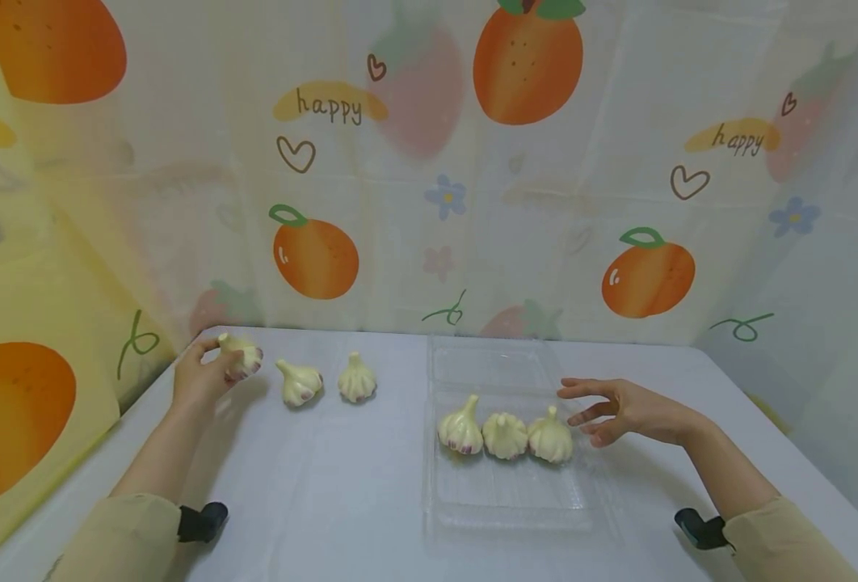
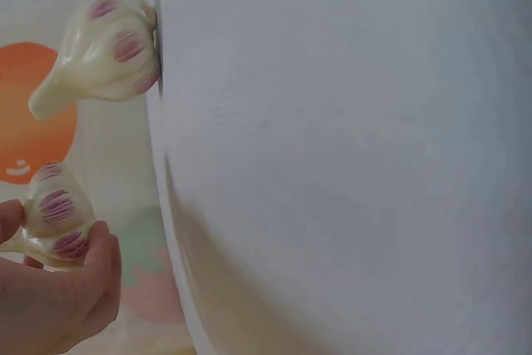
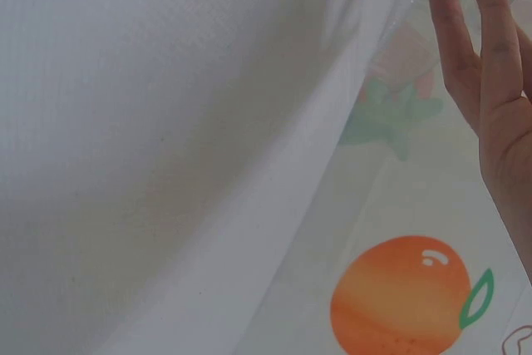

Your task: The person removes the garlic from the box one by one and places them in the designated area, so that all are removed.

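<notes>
The left hand [image 1: 200, 378] pinches one garlic bulb [image 1: 246, 358] near two others [image 1: 301, 384], while the empty right hand [image 1: 640, 411], fingers loosely spread, hovers beside three bulbs [image 1: 506, 437] in a clear tray [image 1: 509, 517].

Dim light casts soft shadows on the table [image 1: 356, 485]

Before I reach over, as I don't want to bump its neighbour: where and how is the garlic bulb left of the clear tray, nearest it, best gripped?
This garlic bulb is probably best pinched from above, on opposite sides of its round body: it sits upright, stem up, with gaps toward the neighbouring bulb and the clear tray. The narrow stem offers less to hold.
</notes>
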Motion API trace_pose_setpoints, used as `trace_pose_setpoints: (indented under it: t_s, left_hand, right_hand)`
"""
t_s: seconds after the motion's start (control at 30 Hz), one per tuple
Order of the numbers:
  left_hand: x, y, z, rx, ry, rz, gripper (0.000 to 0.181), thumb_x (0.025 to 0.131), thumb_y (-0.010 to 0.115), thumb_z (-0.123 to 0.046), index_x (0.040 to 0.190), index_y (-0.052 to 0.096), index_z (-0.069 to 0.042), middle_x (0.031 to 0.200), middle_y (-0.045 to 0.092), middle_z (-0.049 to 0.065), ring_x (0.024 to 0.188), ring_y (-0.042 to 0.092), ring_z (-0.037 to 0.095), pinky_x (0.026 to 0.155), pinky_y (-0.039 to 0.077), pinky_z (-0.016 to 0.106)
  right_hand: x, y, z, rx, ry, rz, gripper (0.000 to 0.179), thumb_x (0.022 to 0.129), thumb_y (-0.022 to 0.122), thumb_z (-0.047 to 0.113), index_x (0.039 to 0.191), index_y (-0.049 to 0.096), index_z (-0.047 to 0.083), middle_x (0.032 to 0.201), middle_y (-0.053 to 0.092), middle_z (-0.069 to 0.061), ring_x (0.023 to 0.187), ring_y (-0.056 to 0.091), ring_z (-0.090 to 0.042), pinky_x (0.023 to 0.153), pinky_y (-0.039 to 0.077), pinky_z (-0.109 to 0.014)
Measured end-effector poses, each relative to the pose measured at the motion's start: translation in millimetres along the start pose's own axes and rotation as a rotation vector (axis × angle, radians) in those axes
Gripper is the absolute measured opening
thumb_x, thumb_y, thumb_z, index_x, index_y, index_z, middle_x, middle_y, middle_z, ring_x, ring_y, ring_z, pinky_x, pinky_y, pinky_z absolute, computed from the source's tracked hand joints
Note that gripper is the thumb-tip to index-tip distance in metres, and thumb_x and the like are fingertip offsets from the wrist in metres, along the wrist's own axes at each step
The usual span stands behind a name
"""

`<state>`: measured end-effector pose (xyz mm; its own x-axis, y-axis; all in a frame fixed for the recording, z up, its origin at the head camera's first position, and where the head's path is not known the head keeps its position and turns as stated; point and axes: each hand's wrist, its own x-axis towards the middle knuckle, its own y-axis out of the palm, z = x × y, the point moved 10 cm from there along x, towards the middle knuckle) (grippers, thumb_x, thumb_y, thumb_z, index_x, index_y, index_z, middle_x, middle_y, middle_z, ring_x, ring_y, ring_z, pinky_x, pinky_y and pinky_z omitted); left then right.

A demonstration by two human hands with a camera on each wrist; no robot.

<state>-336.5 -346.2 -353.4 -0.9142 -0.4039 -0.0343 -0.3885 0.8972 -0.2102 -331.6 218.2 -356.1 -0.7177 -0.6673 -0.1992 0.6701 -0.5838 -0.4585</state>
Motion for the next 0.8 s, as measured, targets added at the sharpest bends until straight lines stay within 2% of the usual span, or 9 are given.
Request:
trace_pose_setpoints:
  t_s: [0.07,0.23,0.57,0.8]
  left_hand:
    - [1.7,0.5,3.9,0.074,0.002,0.014,0.057,0.1,0.051,-0.021,0.148,0.031,0.002,0.144,0.037,0.02,0.07,0.053,-0.004,0.067,0.052,0.01]
    - [5.1,1.8,10.7,0.208,0.013,0.059,0.059,0.1,0.05,-0.022,0.148,0.03,0.006,0.135,0.044,0.029,0.066,0.052,0.0,0.065,0.052,0.014]
    - [4.6,6.9,21.0,0.248,-0.035,0.131,0.063,0.098,0.053,-0.022,0.147,0.028,0.008,0.115,0.049,0.018,0.067,0.05,0.003,0.063,0.051,0.019]
    - [2.8,14.8,20.4,0.278,-0.004,0.202,0.064,0.1,0.048,-0.02,0.148,0.021,0.012,0.131,0.043,0.032,0.069,0.054,0.0,0.065,0.051,0.017]
  right_hand:
    - [-0.2,0.2,0.4,0.003,-0.006,0.0,0.074,0.085,0.069,0.011,0.15,0.036,-0.002,0.165,0.005,-0.026,0.13,0.055,-0.04,0.089,0.058,-0.032]
    - [-0.3,-0.2,0.1,0.004,-0.014,-0.001,0.074,0.086,0.069,0.01,0.15,0.035,-0.002,0.165,0.005,-0.026,0.13,0.055,-0.039,0.088,0.059,-0.033]
    - [0.3,-1.0,-1.1,0.005,-0.005,0.0,0.074,0.086,0.07,0.01,0.15,0.035,-0.001,0.166,0.006,-0.024,0.132,0.053,-0.042,0.089,0.059,-0.034]
    - [0.0,-0.2,-0.3,0.005,-0.005,0.003,0.074,0.086,0.069,0.01,0.151,0.035,0.0,0.166,0.006,-0.024,0.131,0.054,-0.04,0.089,0.058,-0.034]
